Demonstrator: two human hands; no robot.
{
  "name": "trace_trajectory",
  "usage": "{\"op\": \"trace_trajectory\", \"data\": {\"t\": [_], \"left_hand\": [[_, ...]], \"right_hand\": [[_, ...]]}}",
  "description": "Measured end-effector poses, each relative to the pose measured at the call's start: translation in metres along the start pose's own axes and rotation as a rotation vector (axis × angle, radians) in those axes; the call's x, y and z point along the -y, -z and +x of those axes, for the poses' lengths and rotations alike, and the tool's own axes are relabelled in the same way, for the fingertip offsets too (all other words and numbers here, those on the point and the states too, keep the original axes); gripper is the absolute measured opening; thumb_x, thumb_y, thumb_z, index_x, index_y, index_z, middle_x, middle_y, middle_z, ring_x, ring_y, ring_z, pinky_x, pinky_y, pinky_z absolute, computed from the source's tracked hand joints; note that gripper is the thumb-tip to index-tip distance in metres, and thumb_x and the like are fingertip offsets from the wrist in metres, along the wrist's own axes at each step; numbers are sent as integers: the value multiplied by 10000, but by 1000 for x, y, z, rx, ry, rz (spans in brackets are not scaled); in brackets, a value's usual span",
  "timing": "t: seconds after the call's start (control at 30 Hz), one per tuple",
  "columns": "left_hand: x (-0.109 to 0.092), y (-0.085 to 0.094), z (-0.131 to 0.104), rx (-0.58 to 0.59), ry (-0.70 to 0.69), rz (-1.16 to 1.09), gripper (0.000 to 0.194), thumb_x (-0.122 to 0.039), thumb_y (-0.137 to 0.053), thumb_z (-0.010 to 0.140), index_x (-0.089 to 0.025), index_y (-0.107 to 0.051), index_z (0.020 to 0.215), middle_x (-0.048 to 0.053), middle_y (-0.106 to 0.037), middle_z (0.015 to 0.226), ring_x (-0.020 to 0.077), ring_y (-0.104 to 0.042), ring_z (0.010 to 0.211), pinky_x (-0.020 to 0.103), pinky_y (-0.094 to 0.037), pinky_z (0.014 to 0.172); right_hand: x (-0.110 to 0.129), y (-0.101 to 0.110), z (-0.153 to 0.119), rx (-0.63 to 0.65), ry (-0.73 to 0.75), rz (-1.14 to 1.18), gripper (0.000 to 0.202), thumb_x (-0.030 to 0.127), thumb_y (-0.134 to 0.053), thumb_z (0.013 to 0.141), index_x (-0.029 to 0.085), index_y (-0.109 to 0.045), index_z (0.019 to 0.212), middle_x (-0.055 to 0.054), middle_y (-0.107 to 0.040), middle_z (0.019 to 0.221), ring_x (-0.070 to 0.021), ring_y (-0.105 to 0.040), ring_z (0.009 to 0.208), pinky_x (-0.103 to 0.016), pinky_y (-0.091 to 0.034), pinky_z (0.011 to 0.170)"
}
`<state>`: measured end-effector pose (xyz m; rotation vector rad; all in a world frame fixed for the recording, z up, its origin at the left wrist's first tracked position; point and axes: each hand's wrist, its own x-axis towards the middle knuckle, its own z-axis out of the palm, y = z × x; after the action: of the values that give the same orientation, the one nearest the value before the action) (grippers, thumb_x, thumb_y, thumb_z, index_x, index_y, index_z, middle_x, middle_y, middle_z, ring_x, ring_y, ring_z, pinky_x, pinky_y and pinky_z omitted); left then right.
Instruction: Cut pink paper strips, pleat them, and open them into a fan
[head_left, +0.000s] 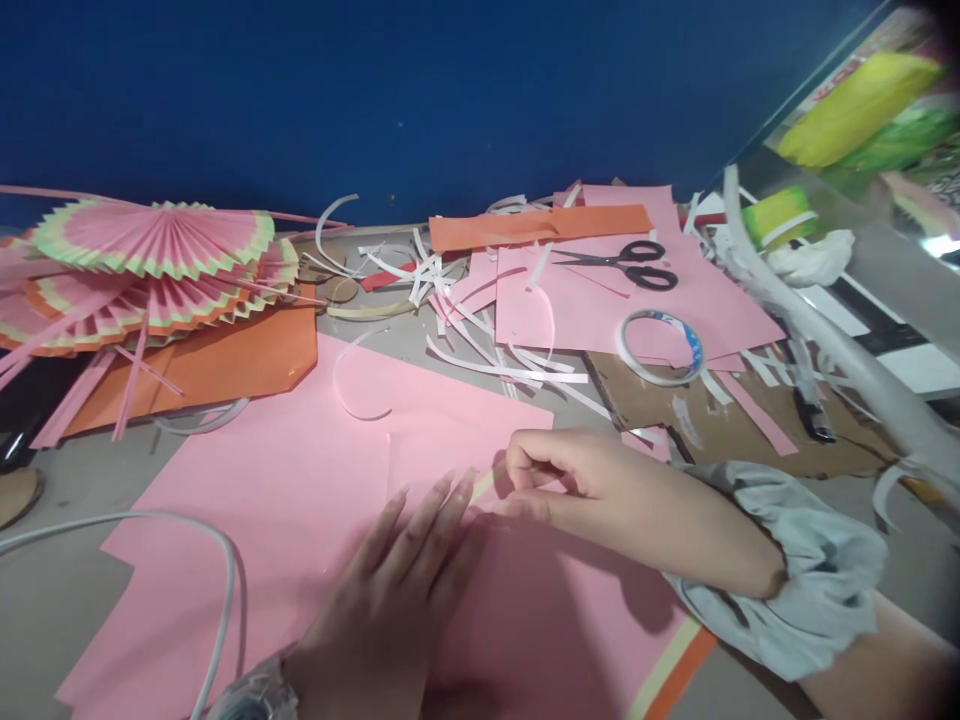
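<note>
My left hand (412,570) lies flat with its fingers stretched out on a large pink sheet of paper (277,480). Just right of its fingertips, my right hand (562,480) has its fingers curled and thumb pressed in a pinch at the paper. A short pale yellow strip (487,487) shows between the two hands, running up to the right fingertips. What lies inside the pinch is mostly hidden. Pale yellow and orange bands (675,670) edge the pink paper at lower right, below my right wrist.
Pleated pink paper fans (161,240) are stacked at far left on orange paper (247,360). Black-handled scissors (630,264) and a tape roll (660,347) lie on pink paper at back right. White paper strips (510,370) are scattered behind. A white cable (225,590) crosses at left.
</note>
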<state>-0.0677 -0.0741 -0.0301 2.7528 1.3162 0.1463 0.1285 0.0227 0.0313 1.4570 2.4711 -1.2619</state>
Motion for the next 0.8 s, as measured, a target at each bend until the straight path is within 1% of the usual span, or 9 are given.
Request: {"op": "trace_trajectory", "data": {"t": [0.1,0.2,0.27,0.37,0.47,0.7,0.8], "left_hand": [[0,3,1,10,9,-6,780,-695,-354,739,-148,-446,1288,127,-282,1432,261,-100,1348,431,-76,1068],[0,7,1,44,4,-8,778,-679,-394,734,-152,-420,1305,123,-253,1444,267,-101,1349,428,-78,1068],[0,9,1,62,-7,-8,802,-679,-425,718,-147,-398,1318,130,-232,1449,275,-100,1348,427,-86,1066],[1,11,1,49,-22,2,857,-671,-448,711,-96,-351,1339,157,-225,1446,289,-106,1345,430,-78,1066],[1,13,1,38,-37,-3,882,-650,-428,738,-42,-285,1361,166,-223,1444,285,-119,1343,419,-59,1071],[2,15,3,67,-28,-40,901,-626,-489,716,-45,-266,1368,158,-189,1456,283,-106,1346,403,-66,1075],[3,16,3,73,-34,-41,884,-619,-479,727,-42,-274,1365,162,-181,1457,287,-106,1346,404,-68,1074]], "right_hand": [[-3,-2,1,-30,-13,-15,314,455,-469,839,194,-456,665,60,-463,602,-86,-395,540,-208,-270,476],[-6,-3,2,-119,-46,-130,279,434,-489,835,205,-471,676,57,-523,640,-95,-431,574,-218,-267,502],[-8,-4,2,-149,-60,-203,262,417,-518,823,209,-471,672,61,-528,623,-99,-430,569,-222,-253,497],[-9,-7,5,-167,-59,-264,277,401,-532,821,204,-445,647,68,-511,588,-97,-408,541,-225,-230,481],[-9,-8,7,-185,-36,-295,297,385,-536,825,195,-422,626,64,-509,586,-94,-400,533,-225,-224,478],[-10,-8,8,-187,-7,-308,266,361,-539,830,197,-445,641,58,-524,602,-100,-414,547,-230,-225,488],[-11,-9,8,-191,-1,-316,267,357,-533,833,194,-447,640,52,-525,603,-100,-417,546,-232,-228,492]]}}
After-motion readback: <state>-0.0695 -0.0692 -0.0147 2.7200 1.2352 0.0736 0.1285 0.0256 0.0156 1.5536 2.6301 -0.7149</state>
